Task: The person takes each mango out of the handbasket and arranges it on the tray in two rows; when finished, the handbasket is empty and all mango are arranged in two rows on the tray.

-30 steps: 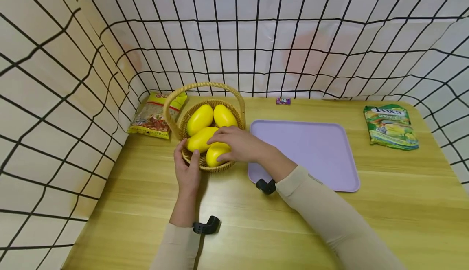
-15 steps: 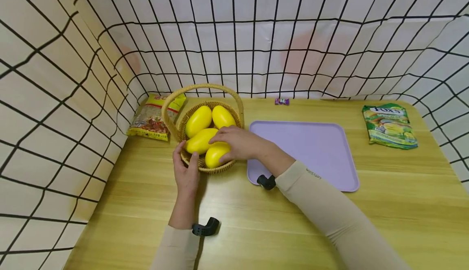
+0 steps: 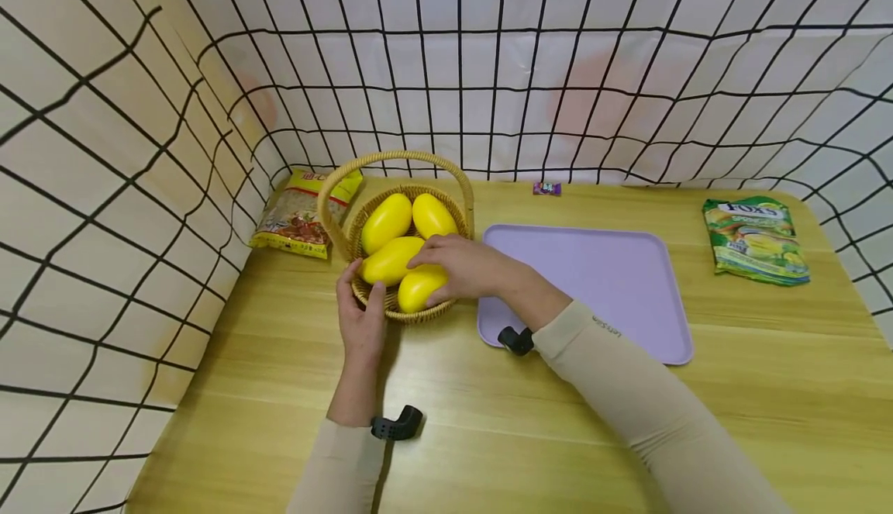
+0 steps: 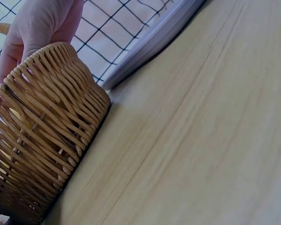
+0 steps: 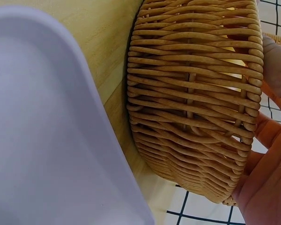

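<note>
A wicker basket (image 3: 401, 315) with a hoop handle stands on the wooden table and holds several yellow mangoes (image 3: 387, 219). My left hand (image 3: 361, 312) grips the basket's near left rim, thumb on the edge. My right hand (image 3: 453, 266) reaches in from the right and curls over the nearest mango (image 3: 415, 291), fingers on top and thumb at its side. The left wrist view shows the basket wall (image 4: 42, 131) with the right hand (image 4: 37, 23) above it. In the right wrist view the basket (image 5: 192, 98) sits beside the tray (image 5: 42, 131).
A lilac tray (image 3: 593, 281) lies just right of the basket. A snack bag (image 3: 300, 215) lies at the back left, a green sweets bag (image 3: 755, 239) at the far right and a small purple wrapper (image 3: 547, 188) by the back wall. Grid-patterned walls enclose the table.
Both hands stay at the basket. The right hand has settled a little more closely round the nearest mango. The head view has shifted slightly.
</note>
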Available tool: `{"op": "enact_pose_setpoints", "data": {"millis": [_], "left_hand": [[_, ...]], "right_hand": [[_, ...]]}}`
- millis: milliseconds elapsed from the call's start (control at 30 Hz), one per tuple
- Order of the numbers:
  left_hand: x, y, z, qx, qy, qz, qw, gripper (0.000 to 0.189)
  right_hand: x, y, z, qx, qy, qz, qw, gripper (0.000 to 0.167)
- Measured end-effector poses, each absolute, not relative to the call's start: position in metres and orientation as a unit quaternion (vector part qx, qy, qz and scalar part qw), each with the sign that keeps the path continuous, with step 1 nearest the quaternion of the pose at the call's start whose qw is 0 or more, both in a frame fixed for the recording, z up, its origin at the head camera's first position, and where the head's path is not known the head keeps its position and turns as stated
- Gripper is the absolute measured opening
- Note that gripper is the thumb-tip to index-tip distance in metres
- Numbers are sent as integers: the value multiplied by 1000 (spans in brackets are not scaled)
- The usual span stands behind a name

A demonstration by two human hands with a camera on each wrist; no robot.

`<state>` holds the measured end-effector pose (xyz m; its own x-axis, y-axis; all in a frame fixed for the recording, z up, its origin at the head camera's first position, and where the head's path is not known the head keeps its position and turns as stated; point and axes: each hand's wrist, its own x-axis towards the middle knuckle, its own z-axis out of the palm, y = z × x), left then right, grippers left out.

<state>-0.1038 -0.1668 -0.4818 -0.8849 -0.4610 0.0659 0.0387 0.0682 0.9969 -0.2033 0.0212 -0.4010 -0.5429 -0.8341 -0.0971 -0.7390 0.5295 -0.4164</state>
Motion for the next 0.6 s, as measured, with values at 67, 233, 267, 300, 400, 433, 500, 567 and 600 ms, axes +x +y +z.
{"op": "enact_pose_setpoints", "data": {"millis": [67,233,267,300,400,433,500,567,600], "left_hand": [[-104,-166,-481,150,-708,-664,188,49],[-104,-166,-481,147,-710,-662,188,49],[-104,-166,-481,146,-711,-662,187,49],[-104,-166,-481,147,-712,-662,186,49],[-104,-166,-482,152,-712,-661,182,49],[-104,-167,-482,153,-710,-663,181,49],[-104,-167,-482,155,-709,-664,180,49],[-105,-167,-482,156,-709,-664,179,49],[-105,-167,-481,156,-709,-664,179,48]], "right_hand": [[-204,21,-400,-456,862,-166,145,63],[-203,21,-400,-453,863,-166,149,62],[-203,21,-399,-452,864,-165,149,62],[-203,21,-399,-452,864,-164,149,62],[-203,20,-399,-452,865,-162,149,62],[-203,20,-398,-451,865,-162,149,62],[-202,20,-398,-452,865,-160,149,61],[-202,20,-398,-451,865,-159,149,60],[-202,20,-398,-451,866,-158,149,59]]}}
